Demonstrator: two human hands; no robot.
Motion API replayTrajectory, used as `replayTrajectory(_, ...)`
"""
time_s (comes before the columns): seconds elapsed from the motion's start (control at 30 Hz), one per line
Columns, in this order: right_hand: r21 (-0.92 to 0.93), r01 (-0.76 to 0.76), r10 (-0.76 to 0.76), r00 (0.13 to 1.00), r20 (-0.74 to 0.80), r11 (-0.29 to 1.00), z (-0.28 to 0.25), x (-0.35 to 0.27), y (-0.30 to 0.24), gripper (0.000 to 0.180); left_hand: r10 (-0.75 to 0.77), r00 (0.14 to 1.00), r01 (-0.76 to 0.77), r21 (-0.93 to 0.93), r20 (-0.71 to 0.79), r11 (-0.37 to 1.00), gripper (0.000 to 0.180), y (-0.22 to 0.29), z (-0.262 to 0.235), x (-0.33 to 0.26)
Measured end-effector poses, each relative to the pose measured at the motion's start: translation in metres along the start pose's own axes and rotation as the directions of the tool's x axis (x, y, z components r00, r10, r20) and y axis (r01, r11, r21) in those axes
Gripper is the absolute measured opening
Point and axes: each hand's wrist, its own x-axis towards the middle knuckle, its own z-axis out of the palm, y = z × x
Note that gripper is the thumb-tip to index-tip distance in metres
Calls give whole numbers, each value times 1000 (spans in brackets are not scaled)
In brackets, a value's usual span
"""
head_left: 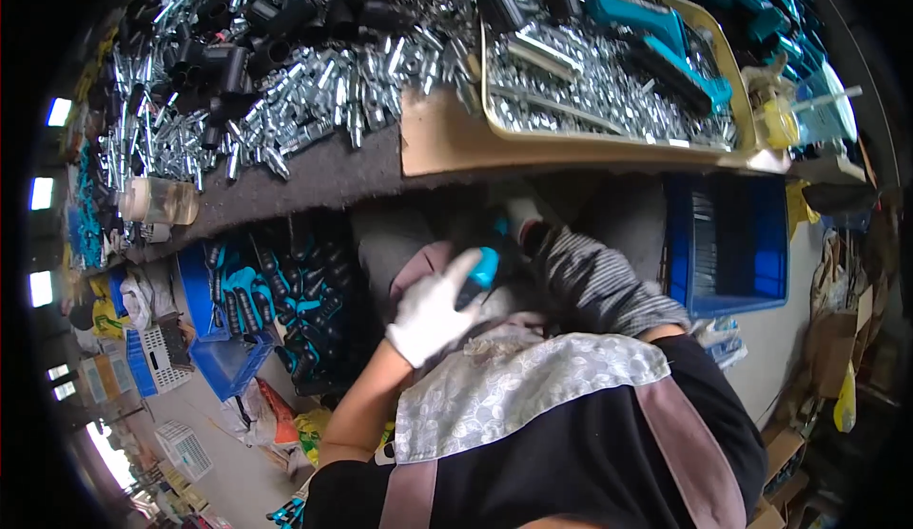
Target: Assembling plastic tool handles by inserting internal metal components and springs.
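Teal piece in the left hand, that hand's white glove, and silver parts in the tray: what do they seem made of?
Teal piece: probably plastic, smooth, perhaps glossy, from its even bright colour, though blurred.
White glove: apparently cloth, matte, without shine; weave unclear.
Silver parts: likely metal, polished or plated, given bright glints.

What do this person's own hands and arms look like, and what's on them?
The left hand wears a white glove; the left forearm is bare. A grey-and-black striped sleeve covers the right forearm. The right hand is mostly hidden; something pale, perhaps a glove, shows there.
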Motion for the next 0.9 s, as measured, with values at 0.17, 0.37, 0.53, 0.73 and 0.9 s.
replayTrajectory(0.17,211,73,-77,997,7,975,89,-21,14,33,-49,989,67,-125,138,990,57,-25,27,11)
replayTrajectory(0.37,238,34,-41,999,24,971,84,-25,1,31,-90,995,93,-61,50,994,49,-34,42,22)
replayTrajectory(0.53,257,-17,7,999,39,966,76,-14,-13,30,-78,997,78,-33,13,996,50,-30,43,36)
replayTrajectory(0.73,246,-102,92,994,51,964,42,-20,5,30,-282,959,282,-1,18,959,55,-17,93,67)
replayTrajectory(0.9,288,183,-130,972,-193,940,-106,-44,-162,29,-364,919,379,-85,154,921,42,-58,120,54)
